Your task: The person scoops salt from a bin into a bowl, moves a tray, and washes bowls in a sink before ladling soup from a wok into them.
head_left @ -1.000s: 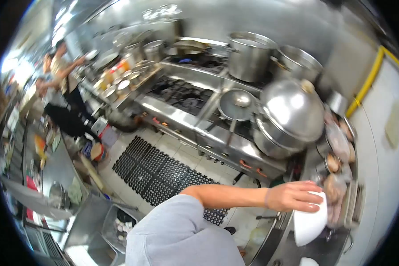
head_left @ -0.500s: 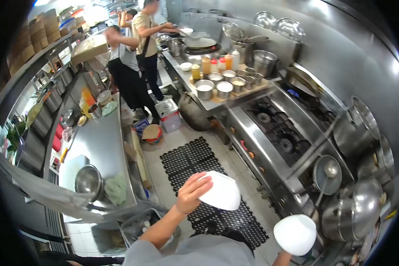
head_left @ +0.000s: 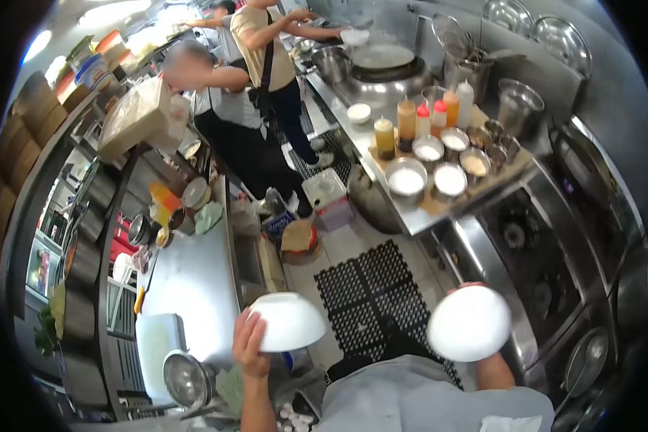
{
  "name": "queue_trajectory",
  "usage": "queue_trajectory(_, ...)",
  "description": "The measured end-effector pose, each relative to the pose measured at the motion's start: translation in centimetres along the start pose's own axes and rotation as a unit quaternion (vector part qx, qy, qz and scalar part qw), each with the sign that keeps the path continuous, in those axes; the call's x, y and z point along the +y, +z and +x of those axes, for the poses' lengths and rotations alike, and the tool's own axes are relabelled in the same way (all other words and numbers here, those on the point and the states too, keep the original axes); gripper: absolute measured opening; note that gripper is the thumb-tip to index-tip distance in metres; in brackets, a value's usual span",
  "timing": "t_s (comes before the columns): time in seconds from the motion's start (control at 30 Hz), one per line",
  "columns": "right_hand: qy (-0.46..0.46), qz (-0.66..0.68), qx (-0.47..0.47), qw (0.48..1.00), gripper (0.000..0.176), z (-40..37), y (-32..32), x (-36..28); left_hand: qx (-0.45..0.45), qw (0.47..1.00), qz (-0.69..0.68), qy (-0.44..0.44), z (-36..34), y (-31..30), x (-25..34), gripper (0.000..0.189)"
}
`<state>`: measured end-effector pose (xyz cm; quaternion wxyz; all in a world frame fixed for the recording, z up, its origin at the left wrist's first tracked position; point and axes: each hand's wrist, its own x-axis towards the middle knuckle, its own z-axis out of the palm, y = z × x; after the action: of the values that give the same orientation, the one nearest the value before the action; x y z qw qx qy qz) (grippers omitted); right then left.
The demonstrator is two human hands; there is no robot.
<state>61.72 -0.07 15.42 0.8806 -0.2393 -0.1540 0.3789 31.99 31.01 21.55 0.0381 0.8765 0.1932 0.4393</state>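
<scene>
My left hand is closed on the base side of a white bowl, which is turned mouth down and slightly tilted. A second white bowl is in my right hand. That bowl hides most of the hand, with only the wrist and a bit of fingertip showing around it. Both bowls are held in the air, apart from each other, in front of my grey apron. Below them lies a black rubber floor mat.
To the left runs a steel counter with a cutting board and a metal bowl. Ahead right, sauce bottles and metal pots of seasoning stand beside the stove. A person stands in the aisle; others work beyond.
The view has moved forward along the aisle. Both bowls are still held; the left one has shifted left, and the right one has come up level with it.
</scene>
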Motion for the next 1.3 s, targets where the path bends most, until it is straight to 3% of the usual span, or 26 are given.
queue_trajectory(0.13,0.153,0.061,-0.023,0.986,0.049,13.3,0.4,7.9,0.015,0.997,0.053,-0.057,1.9,0.7,-4.1,0.024)
queue_trajectory(0.3,0.192,0.239,-0.163,0.938,0.049,27.0,5.7,16.6,0.022,0.987,0.107,-0.116,4.5,5.1,-10.0,0.025)
queue_trajectory(0.4,0.181,0.208,-0.210,0.938,0.058,34.6,3.8,22.7,0.025,0.988,0.083,-0.130,5.4,9.2,-15.8,0.026)
queue_trajectory(0.5,0.178,0.189,-0.153,0.954,0.051,40.7,5.8,22.2,-0.003,0.989,0.055,-0.141,8.5,12.1,-19.7,0.025)
queue_trajectory(0.6,0.084,0.251,-0.124,0.956,0.048,46.8,7.5,21.9,-0.003,0.992,0.036,-0.122,13.3,16.4,-23.4,0.024)
queue_trajectory(0.73,-0.027,0.262,-0.068,0.962,0.046,58.8,2.7,21.0,-0.018,0.995,0.012,-0.102,18.3,20.3,-27.1,0.024)
queue_trajectory(0.8,-0.133,0.214,0.060,0.966,0.040,67.6,0.0,20.6,-0.018,0.994,0.004,-0.109,20.6,23.0,-28.3,0.023)
queue_trajectory(0.87,-0.183,0.169,0.232,0.940,0.037,72.1,-0.1,18.5,-0.035,0.993,0.025,-0.111,22.9,25.2,-29.2,0.023)
queue_trajectory(1.07,-0.282,0.188,0.527,0.780,0.041,85.2,-8.7,13.3,-0.029,0.992,0.020,-0.121,27.9,30.9,-31.6,0.021)
queue_trajectory(1.17,-0.257,0.153,0.621,0.724,0.041,87.1,-12.5,11.8,-0.042,0.992,0.002,-0.120,30.5,32.9,-32.4,0.022)
queue_trajectory(1.3,-0.237,0.189,0.638,0.708,0.040,88.8,-17.4,10.9,-0.063,0.988,-0.056,-0.131,32.8,36.5,-34.9,0.024)
